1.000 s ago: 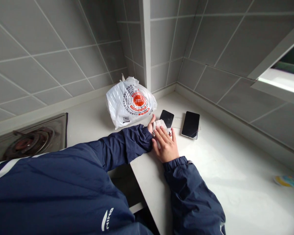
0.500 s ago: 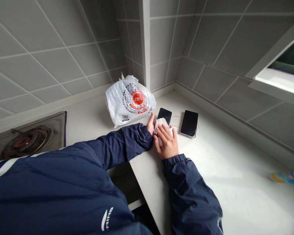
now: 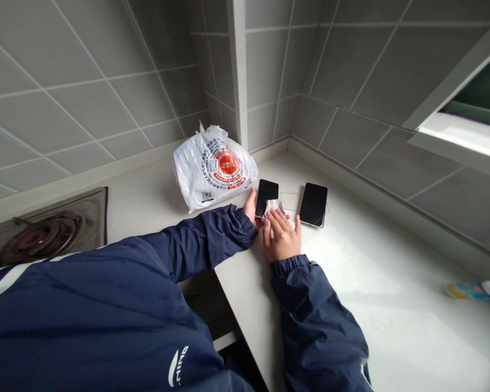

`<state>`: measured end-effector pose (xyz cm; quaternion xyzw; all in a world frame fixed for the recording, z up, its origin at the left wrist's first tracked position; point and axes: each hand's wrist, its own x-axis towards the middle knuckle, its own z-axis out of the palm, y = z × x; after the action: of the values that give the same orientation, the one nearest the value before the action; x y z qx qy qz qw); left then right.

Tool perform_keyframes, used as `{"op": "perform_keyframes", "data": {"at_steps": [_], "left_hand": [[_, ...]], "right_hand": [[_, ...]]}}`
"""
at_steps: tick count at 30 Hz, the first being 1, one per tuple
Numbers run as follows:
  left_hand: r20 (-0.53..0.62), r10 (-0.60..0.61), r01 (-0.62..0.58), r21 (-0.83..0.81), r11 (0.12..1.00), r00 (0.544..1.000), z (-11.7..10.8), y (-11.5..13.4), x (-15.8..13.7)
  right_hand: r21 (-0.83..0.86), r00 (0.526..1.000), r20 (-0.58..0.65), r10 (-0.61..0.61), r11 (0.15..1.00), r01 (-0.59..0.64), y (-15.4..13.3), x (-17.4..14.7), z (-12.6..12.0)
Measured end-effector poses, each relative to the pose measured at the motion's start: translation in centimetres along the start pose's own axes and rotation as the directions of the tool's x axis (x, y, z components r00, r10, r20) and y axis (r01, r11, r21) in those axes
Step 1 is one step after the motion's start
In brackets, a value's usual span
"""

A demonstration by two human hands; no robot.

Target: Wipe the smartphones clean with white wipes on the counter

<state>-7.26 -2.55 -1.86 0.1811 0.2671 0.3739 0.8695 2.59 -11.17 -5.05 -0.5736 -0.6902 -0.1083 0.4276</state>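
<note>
My left hand (image 3: 251,206) grips a black-screened smartphone (image 3: 267,194) by its left side, the thumb along the edge and the other fingers mostly hidden beneath. Pressed on the phone's lower right part is a crumpled white tissue (image 3: 274,204), under the fingers of my right hand (image 3: 285,238). The upper and left parts of that screen show bare. To the right, a second dark smartphone (image 3: 313,203) lies screen up on the white counter (image 3: 335,277). A flat clear piece, perhaps a phone case (image 3: 291,200), lies between the two phones.
Behind my left hand stands a white plastic bag (image 3: 196,171) with red and black print. A gas burner (image 3: 44,237) is at the left. Grey tiled walls meet behind the counter. A colourful packet (image 3: 467,290), blurred, lies far right.
My right hand and the tissue have slid down the phone towards me, so more of the dark screen shows. The phone sits slightly more upright in view, and the whole view has shifted a little.
</note>
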Motion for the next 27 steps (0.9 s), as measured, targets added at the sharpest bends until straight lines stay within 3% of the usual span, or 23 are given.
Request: {"op": "perform_keyframes", "data": {"at_steps": [9,16,24,27], "left_hand": [[-0.047,-0.085,0.084,-0.015,0.996,0.995,1.1,-0.1,-0.9],[-0.018,-0.22,0.22,0.033,0.975,0.975,0.5,0.2,-1.3],[0.014,-0.004,0.003,0.054,0.999,1.0,0.2,-0.2,-0.4],[0.034,0.012,-0.014,0.065,0.998,0.999,-0.4,-0.6,0.4]], "right_hand": [[-0.001,0.992,0.127,-0.019,1.0,0.019,-0.4,-0.1,0.2],[0.09,0.975,0.131,-0.178,0.982,0.167,-1.5,0.3,-0.4],[-0.032,0.999,0.029,-0.046,0.998,0.047,-0.4,0.1,-0.1],[-0.055,1.0,0.011,0.012,0.998,-0.012,1.0,-0.1,0.3]]}}
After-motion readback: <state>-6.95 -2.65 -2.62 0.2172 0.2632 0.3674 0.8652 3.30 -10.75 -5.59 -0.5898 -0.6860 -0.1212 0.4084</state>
